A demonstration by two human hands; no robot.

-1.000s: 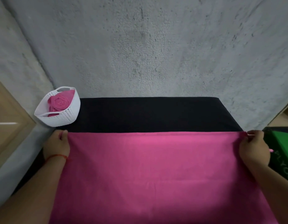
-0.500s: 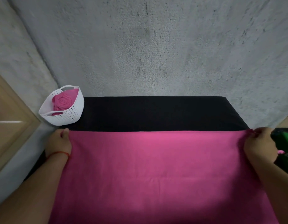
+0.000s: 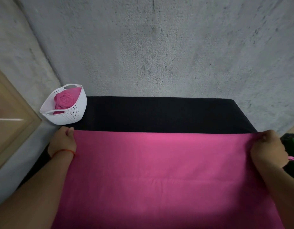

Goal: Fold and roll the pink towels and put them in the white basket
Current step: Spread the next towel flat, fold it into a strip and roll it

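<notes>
A large pink towel [image 3: 159,171] lies spread flat over the near part of a black table [image 3: 159,113]. My left hand [image 3: 62,142] pinches the towel's far left corner. The far right corner is pinched by my right hand [image 3: 266,149]. The towel's far edge runs straight between the two hands. A white basket [image 3: 72,114] stands at the table's far left corner, just beyond my left hand. A rolled pink towel [image 3: 66,100] sits inside it.
A rough concrete wall rises right behind the table. A beige framed panel [image 3: 12,113] leans at the left. A green and black object [image 3: 291,146] sits past the table's right edge, beside my right hand.
The view has shifted slightly, so the basket sits further right in frame. Both hands still hold the towel's far corners in much the same place.
</notes>
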